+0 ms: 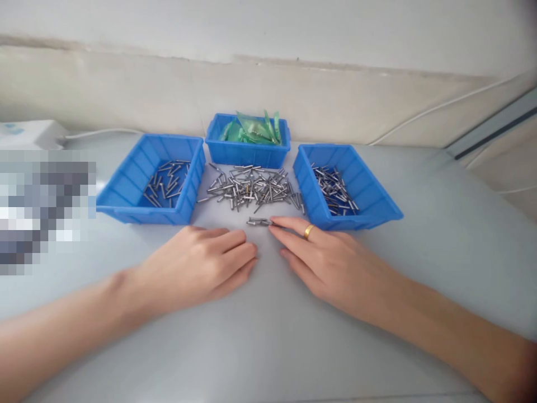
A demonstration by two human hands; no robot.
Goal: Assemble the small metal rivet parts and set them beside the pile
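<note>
My left hand (pixel 213 256) rests on the table with its fingers curled in. Whatever its fingertips hold, if anything, is hidden beneath them. My right hand (pixel 325 252), with a gold ring on one finger, reaches in from the right with fingers stretched out. Its foremost fingertips touch a small cluster of silver metal pins (pixel 257 221) lying on the table. Just beyond both hands spreads a loose pile of similar metal pins (pixel 251 189), pointing in all directions.
A blue bin (pixel 191 196) on the left and another blue bin (pixel 375 204) on the right hold more metal pins. Behind the pile, a smaller blue bin (pixel 247 152) contains green plastic bags (pixel 254 127). A white cable (pixel 444 103) runs along the wall. Something at far left is pixelated.
</note>
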